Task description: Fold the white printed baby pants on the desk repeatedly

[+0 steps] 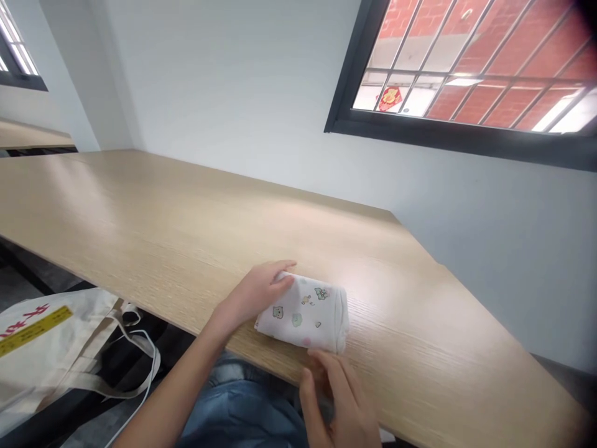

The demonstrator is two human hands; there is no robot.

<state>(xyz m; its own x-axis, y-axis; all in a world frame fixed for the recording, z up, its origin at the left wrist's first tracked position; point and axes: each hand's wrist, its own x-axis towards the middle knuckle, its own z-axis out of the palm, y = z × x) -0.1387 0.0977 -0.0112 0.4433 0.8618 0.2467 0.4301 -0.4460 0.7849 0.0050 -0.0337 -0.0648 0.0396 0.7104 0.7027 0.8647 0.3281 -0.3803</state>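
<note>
A folded white cloth printed with small cartoon animals and green and pink spots lies on the wooden table. At its far left corner, my left hand holds the edge, the thumb on top and the fingers along the far side. My right hand is by the near edge of the cloth, thumb and fingers apart, with nothing in it. The tip of its index finger is close to the near right corner; whether it touches cannot be made out. Rounded folds show along the cloth's right side.
The light wooden table runs along a white wall beneath a barred window. Left of my legs, below the table edge, are a cream cloth bag and a white cable.
</note>
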